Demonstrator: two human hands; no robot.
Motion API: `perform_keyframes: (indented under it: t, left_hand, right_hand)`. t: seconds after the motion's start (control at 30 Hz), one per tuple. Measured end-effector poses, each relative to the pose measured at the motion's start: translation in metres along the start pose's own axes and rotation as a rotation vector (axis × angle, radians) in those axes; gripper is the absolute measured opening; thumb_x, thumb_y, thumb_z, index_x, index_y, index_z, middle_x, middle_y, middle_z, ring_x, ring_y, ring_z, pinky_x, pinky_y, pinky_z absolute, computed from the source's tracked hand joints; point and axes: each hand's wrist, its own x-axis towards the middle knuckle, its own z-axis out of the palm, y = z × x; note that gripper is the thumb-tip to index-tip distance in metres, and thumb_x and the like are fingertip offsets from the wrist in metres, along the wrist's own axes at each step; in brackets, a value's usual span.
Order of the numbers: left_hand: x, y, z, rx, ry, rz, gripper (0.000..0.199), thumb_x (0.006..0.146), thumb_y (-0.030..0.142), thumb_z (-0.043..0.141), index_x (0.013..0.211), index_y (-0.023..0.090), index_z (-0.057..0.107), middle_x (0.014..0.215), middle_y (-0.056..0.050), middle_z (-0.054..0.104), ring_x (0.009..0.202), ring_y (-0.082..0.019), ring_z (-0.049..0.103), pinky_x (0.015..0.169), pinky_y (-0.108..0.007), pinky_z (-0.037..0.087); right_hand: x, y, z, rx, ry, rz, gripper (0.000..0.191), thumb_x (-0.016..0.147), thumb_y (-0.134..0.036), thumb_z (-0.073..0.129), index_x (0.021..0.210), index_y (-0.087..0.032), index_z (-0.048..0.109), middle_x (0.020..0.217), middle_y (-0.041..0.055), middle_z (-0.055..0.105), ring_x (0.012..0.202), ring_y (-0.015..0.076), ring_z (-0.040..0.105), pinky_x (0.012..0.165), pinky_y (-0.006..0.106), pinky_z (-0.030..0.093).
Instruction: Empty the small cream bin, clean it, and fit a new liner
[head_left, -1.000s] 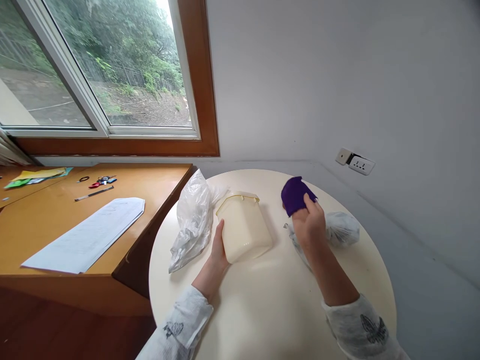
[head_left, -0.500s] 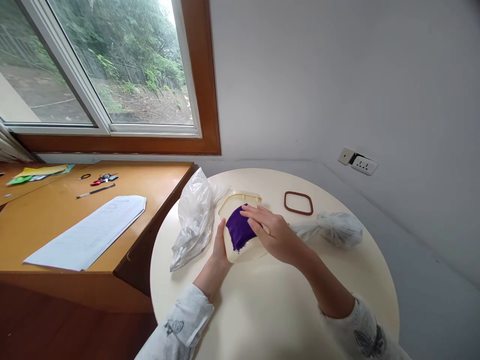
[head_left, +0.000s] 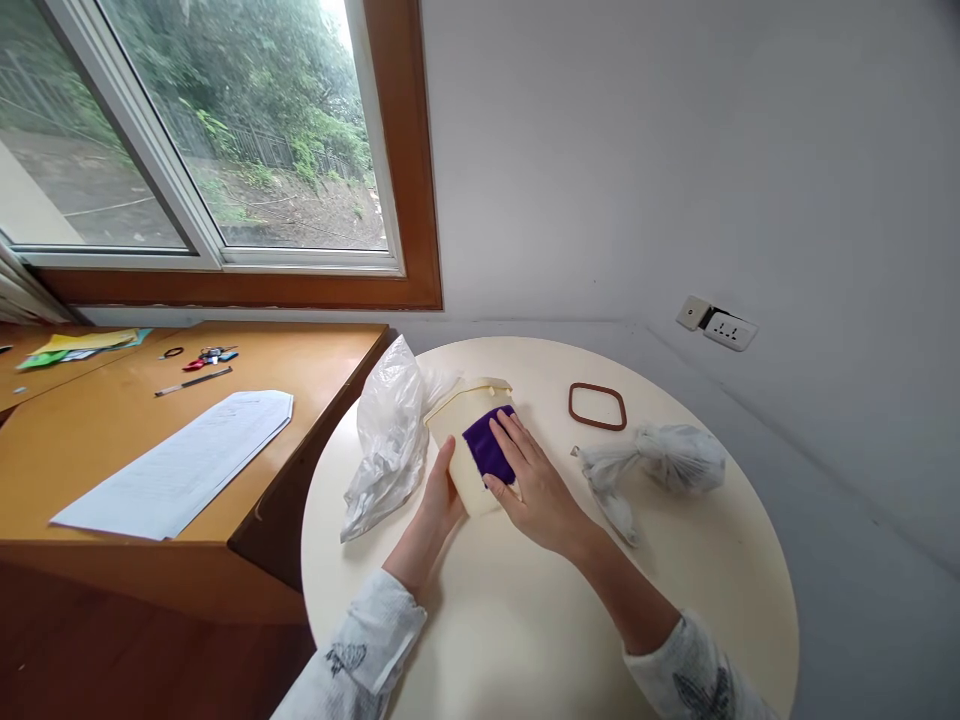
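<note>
The left hand (head_left: 441,490) grasps a cream plastic container (head_left: 459,424) from its left; the outstretched right hand (head_left: 541,500) presses purple cloth (head_left: 486,446) against it.

"Look at your left hand (head_left: 441,495): fingers out of sight behind the cream container (head_left: 453,415), thumb side showing!"

"And your right hand (head_left: 536,490) covers the right part of the purple cloth (head_left: 484,445), while the cloth blocks a patch of the container's wall."

"Both your sleeves (head_left: 375,625) run off the bottom edge, and there goes the near rim of your round table (head_left: 540,620)!"

"Over at your right, the bunched plastic bag (head_left: 684,458): cloudy, contents impossible to tell."

"On your desk (head_left: 330,350), the writing on those papers (head_left: 191,455) is too small to read."

"Window (head_left: 285,120) cropped top and left, curtain (head_left: 19,300) sliced by the left edge!"
</note>
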Motion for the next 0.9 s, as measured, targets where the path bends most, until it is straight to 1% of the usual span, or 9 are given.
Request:
perform_keyframes:
  t: [0.13, 0.27, 0.37, 0.47, 0.53, 0.63, 0.73, 0.8, 0.9]
  left_hand:
    - [-0.004, -0.001, 0.007, 0.156, 0.05, 0.151, 0.051, 0.081, 0.037, 0.057, 0.126, 0.018, 0.044, 0.123, -0.01, 0.058, 0.113, -0.028, 0.054, 0.097, -0.041, 0.042]
    - [-0.005, -0.003, 0.011, 0.338, 0.086, 0.339, 0.067, 0.073, 0.029, 0.067, 0.132, 0.023, 0.035, 0.126, -0.009, 0.054, 0.113, -0.026, 0.054, 0.095, -0.038, 0.044]
    - [-0.003, -0.005, 0.012, 0.482, 0.15, 0.434, 0.081, 0.066, 0.028, 0.074, 0.134, 0.025, 0.03, 0.123, -0.01, 0.055, 0.11, -0.026, 0.055, 0.091, -0.038, 0.046]
    - [-0.001, -0.009, 0.014, 0.623, 0.178, 0.509, 0.096, 0.061, 0.027, 0.078, 0.138, 0.026, 0.021, 0.127, -0.012, 0.05, 0.114, -0.028, 0.051, 0.091, -0.039, 0.047]
    - [0.001, -0.012, 0.016, 0.708, 0.176, 0.575, 0.104, 0.058, 0.025, 0.079, 0.14, 0.028, 0.016, 0.136, -0.012, 0.041, 0.123, -0.028, 0.043, 0.096, -0.039, 0.043]
    - [0.002, -0.017, 0.018, 0.826, 0.19, 0.654, 0.107, 0.054, 0.024, 0.081, 0.14, 0.029, 0.018, 0.144, -0.011, 0.027, 0.131, -0.029, 0.03, 0.105, -0.04, 0.033]
    - [0.004, -0.02, 0.017, 0.891, 0.189, 0.65, 0.106, 0.056, 0.025, 0.08, 0.14, 0.031, 0.016, 0.145, -0.009, 0.025, 0.132, -0.028, 0.029, 0.107, -0.046, 0.028]
    - [0.004, -0.02, 0.015, 0.904, 0.175, 0.625, 0.106, 0.058, 0.026, 0.078, 0.14, 0.035, 0.012, 0.145, -0.008, 0.026, 0.131, -0.028, 0.03, 0.107, -0.05, 0.028]
    - [0.005, -0.019, 0.013, 0.914, 0.148, 0.595, 0.108, 0.06, 0.026, 0.077, 0.14, 0.038, 0.006, 0.144, -0.006, 0.026, 0.131, -0.028, 0.028, 0.107, -0.052, 0.026]
  right_hand:
    - [-0.013, 0.012, 0.01, 0.06, 0.089, 0.098, 0.065, 0.09, -0.034, 0.037, 0.145, -0.027, 0.002, 0.152, 0.0028, 0.009, 0.139, 0.0216, 0.009, 0.111, 0.046, 0.02]
    - [-0.022, 0.023, 0.015, 0.171, 0.16, 0.192, 0.065, 0.09, -0.034, 0.036, 0.145, -0.025, 0.002, 0.151, 0.005, 0.016, 0.137, 0.0206, 0.017, 0.11, 0.043, 0.023]
    - [-0.025, 0.034, 0.019, 0.27, 0.226, 0.247, 0.055, 0.09, -0.032, 0.036, 0.142, -0.024, 0.02, 0.142, 0.0074, 0.036, 0.131, 0.0209, 0.033, 0.105, 0.041, 0.032]
    - [-0.024, 0.05, 0.022, 0.287, 0.287, 0.379, 0.039, 0.088, -0.027, 0.034, 0.123, -0.019, 0.05, 0.108, 0.0085, 0.064, 0.101, 0.0211, 0.059, 0.088, 0.037, 0.046]
    - [-0.019, 0.066, 0.02, 0.227, 0.311, 0.5, 0.034, 0.085, -0.025, 0.032, 0.106, -0.016, 0.059, 0.088, 0.0058, 0.068, 0.083, 0.0191, 0.063, 0.075, 0.032, 0.05]
    - [-0.004, 0.093, 0.005, 0.129, 0.338, 0.599, 0.038, 0.084, -0.021, 0.027, 0.107, -0.015, 0.056, 0.098, 0.0069, 0.066, 0.09, 0.0177, 0.061, 0.076, 0.028, 0.048]
    - [0.015, 0.12, -0.019, 0.016, 0.297, 0.681, 0.043, 0.083, -0.02, 0.028, 0.123, -0.017, 0.045, 0.114, 0.0094, 0.06, 0.101, 0.0187, 0.057, 0.079, 0.028, 0.045]
    - [0.025, 0.137, -0.032, -0.075, 0.205, 0.742, 0.046, 0.083, -0.022, 0.036, 0.128, -0.015, 0.039, 0.11, 0.0135, 0.061, 0.097, 0.0225, 0.059, 0.074, 0.03, 0.046]
    - [0.035, 0.157, -0.039, -0.207, 0.041, 0.814, 0.042, 0.079, -0.017, 0.048, 0.12, -0.01, 0.047, 0.102, 0.0186, 0.062, 0.094, 0.0275, 0.06, 0.073, 0.033, 0.044]
